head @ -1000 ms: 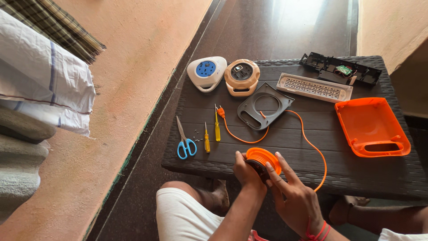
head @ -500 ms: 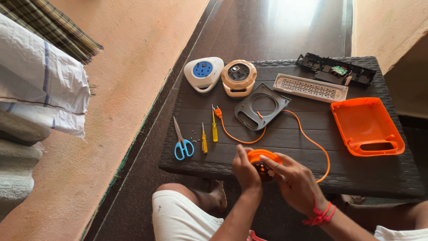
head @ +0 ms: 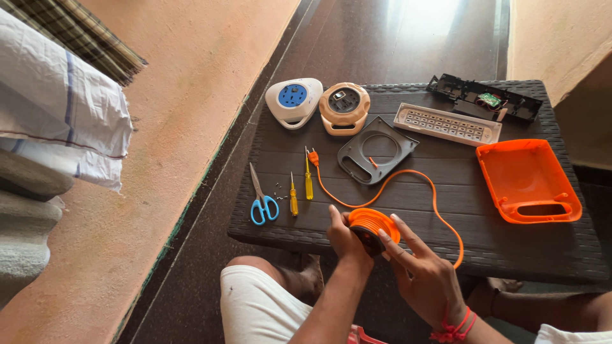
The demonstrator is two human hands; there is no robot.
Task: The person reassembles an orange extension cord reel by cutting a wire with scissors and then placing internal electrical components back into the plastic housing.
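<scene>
An orange cable reel (head: 373, 226) is held at the near edge of the dark bench (head: 446, 216), clasped between both hands. The left hand (head: 346, 237) is closed around its left side; the right hand (head: 421, 274) is curled on its right side, fingers (head: 398, 232) laid over the rim. An orange cord (head: 408, 181) is seen looping from the reel across the bench. Blue-handled scissors (head: 261, 200) and two yellow screwdrivers (head: 301, 188) are laid just left of the hands.
</scene>
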